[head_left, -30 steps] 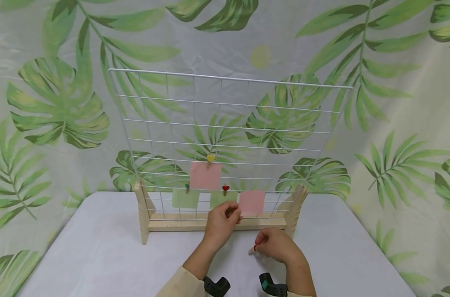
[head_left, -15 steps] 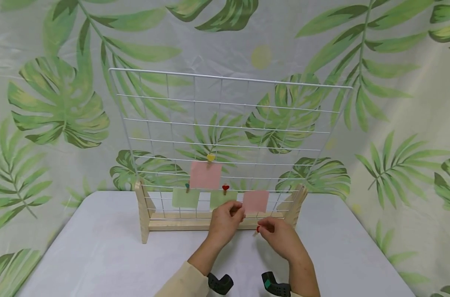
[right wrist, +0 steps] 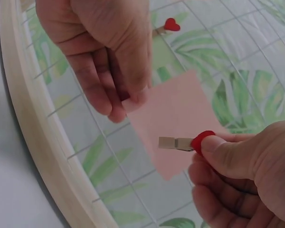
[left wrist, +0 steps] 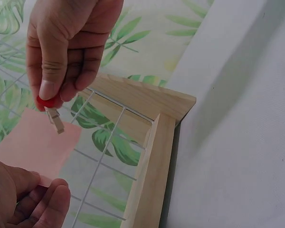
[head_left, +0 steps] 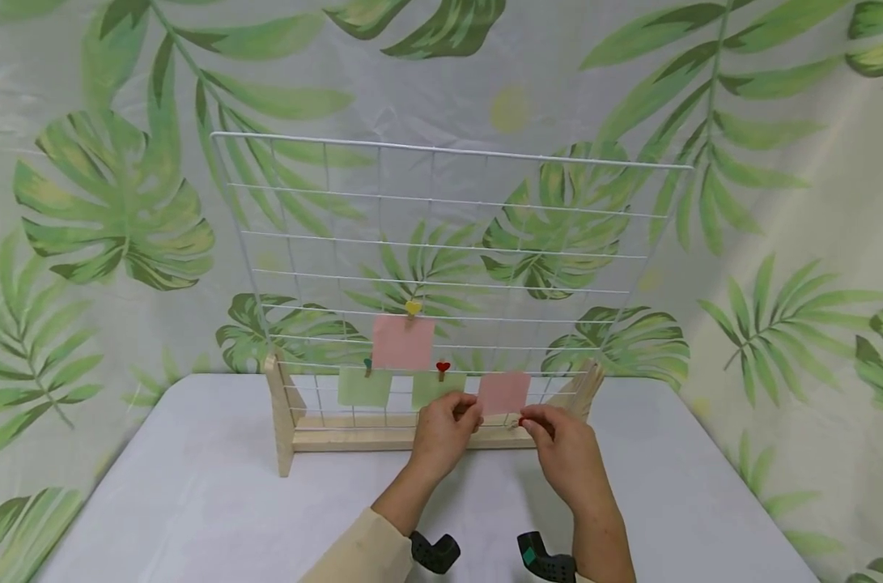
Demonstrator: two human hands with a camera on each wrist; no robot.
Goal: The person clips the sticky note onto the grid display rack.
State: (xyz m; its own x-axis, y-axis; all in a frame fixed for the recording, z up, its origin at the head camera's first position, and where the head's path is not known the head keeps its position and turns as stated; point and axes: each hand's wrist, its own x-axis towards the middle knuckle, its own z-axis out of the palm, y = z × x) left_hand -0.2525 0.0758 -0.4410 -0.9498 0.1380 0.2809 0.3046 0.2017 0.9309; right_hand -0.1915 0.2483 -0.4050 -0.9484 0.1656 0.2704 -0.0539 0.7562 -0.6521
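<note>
My left hand (head_left: 443, 433) pinches the lower left corner of a pink paper square (head_left: 504, 393) between thumb and fingers, holding it up against the lower right of the white wire grid (head_left: 405, 243). In my right hand (head_left: 563, 449) is a small wooden clothespin (right wrist: 175, 143) with a red heart, gripped at the heart end by thumb and fingers. Its free wooden end points over the paper in the right wrist view. On the grid hang another pink square (head_left: 403, 344) under a yellow heart clothespin (head_left: 413, 308) and two green squares, the left one (head_left: 364, 389) under a teal clothespin.
Wooden feet (head_left: 281, 417) and a wooden base bar (head_left: 354, 440) hold the grid upright on a white-covered table (head_left: 193, 502). Behind it hangs a leaf-print cloth (head_left: 441, 97). A red heart clothespin (head_left: 443, 368) holds the right green square (head_left: 426, 390).
My right hand has risen from near the table toward the paper, bringing the clothespin with it. The left hand and pink paper have shifted slightly right and up.
</note>
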